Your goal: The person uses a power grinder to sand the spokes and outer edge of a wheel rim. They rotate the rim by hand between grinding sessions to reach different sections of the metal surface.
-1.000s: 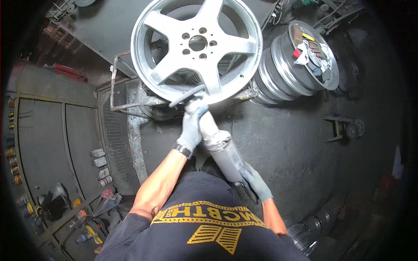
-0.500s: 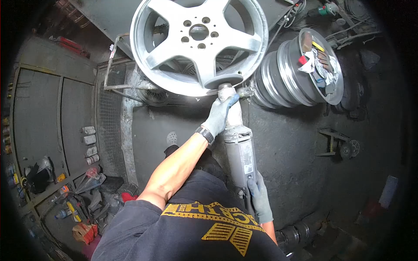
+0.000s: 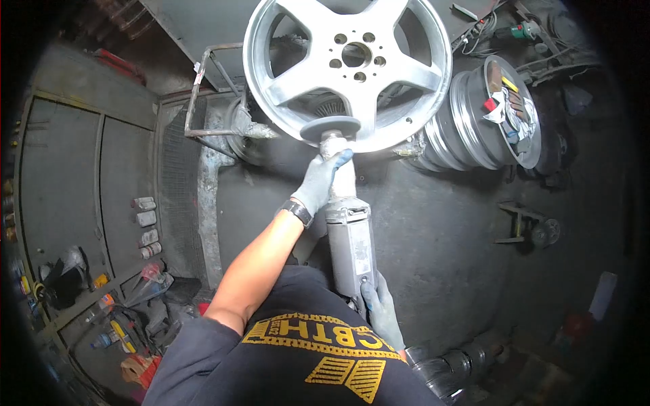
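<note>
My left hand (image 3: 321, 181), in a grey glove with blue fingertips, wraps round the whitish front neck of an angle grinder (image 3: 351, 243). Farther back, my right hand (image 3: 382, 308), also gloved, is closed on the tool's rear handle. The grinder's flat grey disc (image 3: 330, 126) sits right at the lower edge of a silver five-spoke alloy wheel (image 3: 364, 101), overlapping it in this view, left of the lowest spoke. Several bolt holes ring the wheel's centre opening.
Right of the wheel, bare rims (image 3: 467, 118) lie on their sides, with gloves and rags (image 3: 514, 115) in the end one. A metal frame (image 3: 191, 108) stands at left. Bottles (image 3: 145, 218) line the left side, and bags and tools clutter the lower left floor.
The grinder has moved left along the wheel's lower edge, from right of the lowest spoke to left of it, both hands still holding it. The camera's view has shifted too.
</note>
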### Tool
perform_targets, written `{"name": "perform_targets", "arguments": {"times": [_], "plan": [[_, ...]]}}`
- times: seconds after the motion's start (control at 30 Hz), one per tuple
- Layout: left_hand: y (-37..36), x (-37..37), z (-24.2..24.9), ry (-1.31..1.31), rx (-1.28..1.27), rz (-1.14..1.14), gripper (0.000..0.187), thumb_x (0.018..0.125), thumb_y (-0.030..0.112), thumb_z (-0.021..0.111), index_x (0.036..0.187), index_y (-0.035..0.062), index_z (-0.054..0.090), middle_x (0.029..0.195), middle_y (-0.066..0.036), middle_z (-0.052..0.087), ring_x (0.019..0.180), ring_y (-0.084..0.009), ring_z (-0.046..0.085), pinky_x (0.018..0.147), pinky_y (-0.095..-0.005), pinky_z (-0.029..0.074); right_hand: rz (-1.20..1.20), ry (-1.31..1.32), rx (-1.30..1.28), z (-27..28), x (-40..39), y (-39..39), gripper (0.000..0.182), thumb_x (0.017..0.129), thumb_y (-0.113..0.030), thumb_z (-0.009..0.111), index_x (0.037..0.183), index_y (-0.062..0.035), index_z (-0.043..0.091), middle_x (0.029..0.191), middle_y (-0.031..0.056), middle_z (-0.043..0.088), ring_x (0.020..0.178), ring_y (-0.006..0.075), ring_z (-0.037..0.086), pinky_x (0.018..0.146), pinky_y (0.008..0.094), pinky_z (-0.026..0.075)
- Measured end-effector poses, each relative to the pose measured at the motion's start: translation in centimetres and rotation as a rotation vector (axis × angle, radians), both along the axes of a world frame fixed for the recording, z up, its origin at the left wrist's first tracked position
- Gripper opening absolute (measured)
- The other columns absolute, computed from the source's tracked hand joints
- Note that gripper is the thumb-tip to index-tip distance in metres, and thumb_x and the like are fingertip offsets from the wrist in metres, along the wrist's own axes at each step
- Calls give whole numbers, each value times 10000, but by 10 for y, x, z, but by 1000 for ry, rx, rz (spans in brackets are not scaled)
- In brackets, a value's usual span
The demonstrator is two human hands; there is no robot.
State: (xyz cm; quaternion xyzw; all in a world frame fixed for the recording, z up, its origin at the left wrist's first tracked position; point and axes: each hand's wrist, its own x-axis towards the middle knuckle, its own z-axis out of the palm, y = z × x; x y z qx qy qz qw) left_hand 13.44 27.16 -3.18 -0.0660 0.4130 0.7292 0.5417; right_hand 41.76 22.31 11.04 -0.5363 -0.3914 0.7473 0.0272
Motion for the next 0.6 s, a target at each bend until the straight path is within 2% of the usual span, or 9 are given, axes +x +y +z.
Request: {"name": "perform_targets", "arguments": {"times": [0.07,0.23,0.3,0.33,0.4,0.57,0.6], "plan": [[-9,-14,-1,114,-52,31,284,967,249,763,1102,45,620,809,-86,664,653,-216,677,593,-373,594,-30,-8,-22,1,-13,-5,611,1069,-317,595,1533,26,394,1119,100,637,775,107,594,672,256,493],[-21,-26,4,160,-103,59,296,963,262,762,1095,40,617,787,-82,651,634,-212,670,559,-368,583,59,111,-17,-15,-11,1,568,1070,-284,593,1515,27,428,1140,100,625,782,112,586,700,266,504],[-19,-17,3,89,-141,70,418,941,265,785,1245,6,658,1047,-65,694,885,-153,682,769,-309,563,24,99,-38,-12,-4,7,553,1070,-268,592,1511,26,435,1132,98,628,782,112,587,700,268,508],[-15,-8,2,84,-142,68,418,941,265,785,1245,6,658,1047,-65,694,885,-153,682,769,-309,563,-3,87,-57,-11,1,11,539,1070,-252,590,1507,25,442,1123,96,631,782,113,587,701,270,512],[-1,13,-6,147,-112,118,317,951,246,776,1126,41,610,837,-88,657,672,-217,681,592,-362,592,-10,63,-62,-11,19,23,529,1070,-240,588,1505,25,444,1130,99,633,796,114,596,698,272,516],[56,68,-9,54,-37,119,318,942,235,793,1137,47,627,868,-74,670,699,-198,686,635,-347,587,-55,-6,5,-1,63,65,508,1064,-199,584,1499,25,446,1227,113,629,874,129,628,673,264,527],[64,74,-9,57,-41,54,409,931,277,809,1217,19,672,1044,-58,699,879,-146,681,779,-313,557,-52,-12,6,3,68,73,508,1064,-199,584,1499,25,446,1227,113,629,874,129,628,673,264,527]]}}
